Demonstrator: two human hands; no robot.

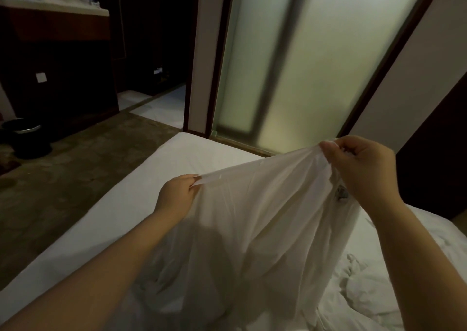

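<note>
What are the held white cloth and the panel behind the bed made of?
White cloth: thin woven fabric, perhaps cotton, matte; it hangs in soft folds between the left hand and right hand. Panel: frosted glass by the look; light glows through it, diffuse, nothing sharp behind.

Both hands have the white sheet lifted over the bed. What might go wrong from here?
The left hand only pinches the edge of the white sheet; a tug may slip it free. Its lower part lies bunched on the mattress, so it may twist as the right hand lifts.
</note>
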